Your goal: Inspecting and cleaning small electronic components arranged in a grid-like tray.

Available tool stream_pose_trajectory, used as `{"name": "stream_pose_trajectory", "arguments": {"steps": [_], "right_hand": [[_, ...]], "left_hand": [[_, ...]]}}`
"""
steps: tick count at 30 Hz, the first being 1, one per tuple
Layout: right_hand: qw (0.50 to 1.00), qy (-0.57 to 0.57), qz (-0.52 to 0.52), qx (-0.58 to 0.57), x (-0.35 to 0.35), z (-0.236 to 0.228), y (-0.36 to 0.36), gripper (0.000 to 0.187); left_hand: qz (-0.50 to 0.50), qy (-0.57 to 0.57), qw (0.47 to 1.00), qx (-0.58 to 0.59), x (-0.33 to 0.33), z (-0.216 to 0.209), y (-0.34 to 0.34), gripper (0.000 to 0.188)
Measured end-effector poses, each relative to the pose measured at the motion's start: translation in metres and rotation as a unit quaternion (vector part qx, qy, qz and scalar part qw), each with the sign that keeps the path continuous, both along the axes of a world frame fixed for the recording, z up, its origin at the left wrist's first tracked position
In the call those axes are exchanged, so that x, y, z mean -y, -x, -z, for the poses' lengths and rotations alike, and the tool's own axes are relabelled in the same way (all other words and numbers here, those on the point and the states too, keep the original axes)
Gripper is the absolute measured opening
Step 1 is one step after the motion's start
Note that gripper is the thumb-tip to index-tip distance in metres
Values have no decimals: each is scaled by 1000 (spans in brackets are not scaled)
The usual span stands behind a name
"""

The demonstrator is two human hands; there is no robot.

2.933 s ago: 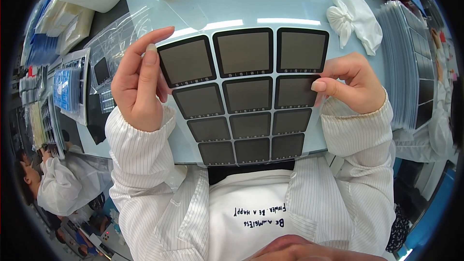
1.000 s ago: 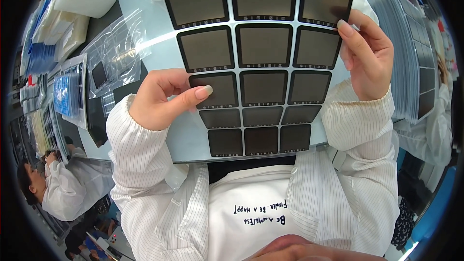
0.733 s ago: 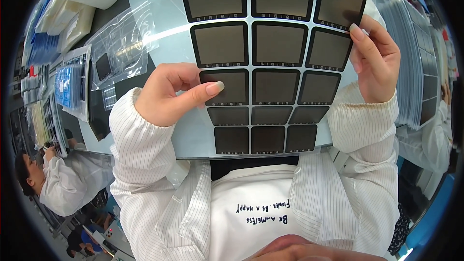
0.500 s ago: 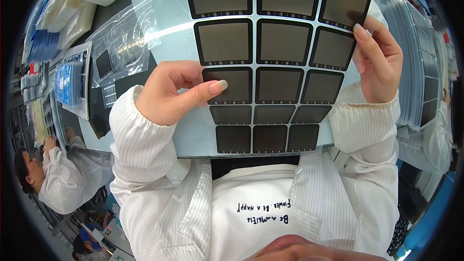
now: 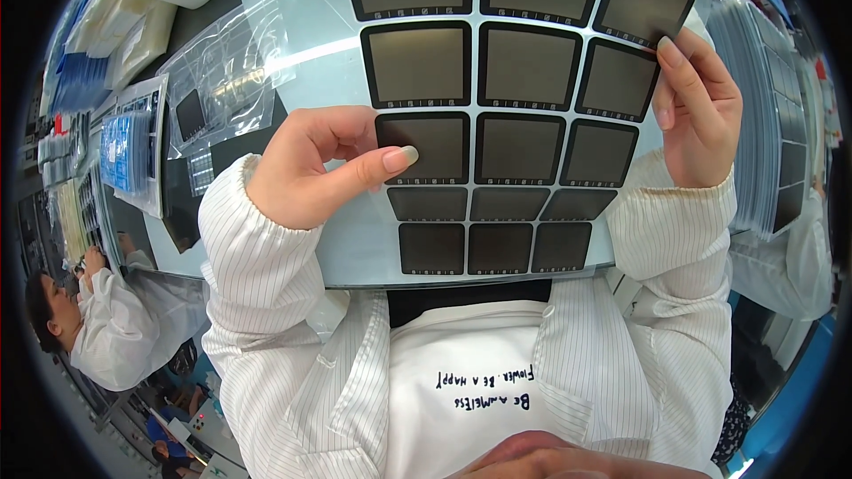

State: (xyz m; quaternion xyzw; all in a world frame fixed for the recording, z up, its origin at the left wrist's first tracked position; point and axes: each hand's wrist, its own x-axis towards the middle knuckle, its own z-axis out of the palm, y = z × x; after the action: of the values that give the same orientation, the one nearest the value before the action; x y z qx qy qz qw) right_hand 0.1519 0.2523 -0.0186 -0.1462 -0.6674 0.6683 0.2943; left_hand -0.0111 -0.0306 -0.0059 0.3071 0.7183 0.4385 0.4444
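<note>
Left hand (image 5: 306,173): fingers pinched on the left edge of the sheet (image 5: 518,142), thumb lying over a third-row panel, the rest tucked behind.
Right hand (image 5: 699,120): fingers clamped on the right edge, thumb in front near the seam between the top two visible rows.
Sheet: spans the gap between both sets of fingers; dark panels, three across, five rows in view, the top one cut off by the frame.
Progress: the sheet is gripped in both hands and not laid with the stack; whether it has been looked over cannot be told.
Stack (image 5: 753,115): beyond the right fingers, similar sheets on edge; finished or waiting, cannot tell.
Clear bag (image 5: 226,80): on the surface (image 5: 348,253), outward of the left fingers.
</note>
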Motion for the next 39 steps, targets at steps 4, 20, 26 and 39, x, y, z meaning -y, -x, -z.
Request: {"name": "stream_pose_trajectory", "arguments": {"steps": [4,20,26,39], "right_hand": [[999,28,15,-37,-4,0,-1,25],[993,22,45,-104,-30,7,-10,29],[993,34,33,-107,-28,6,-9,29],[995,3,23,-102,-26,6,-10,29]], "left_hand": [[31,-9,999,-20,1,2,3,31],[25,-16,999,37,-1,0,1,25],[38,-21,999,5,1,1,2,27],[-10,-47,999,-1,2,5,0,33]]}}
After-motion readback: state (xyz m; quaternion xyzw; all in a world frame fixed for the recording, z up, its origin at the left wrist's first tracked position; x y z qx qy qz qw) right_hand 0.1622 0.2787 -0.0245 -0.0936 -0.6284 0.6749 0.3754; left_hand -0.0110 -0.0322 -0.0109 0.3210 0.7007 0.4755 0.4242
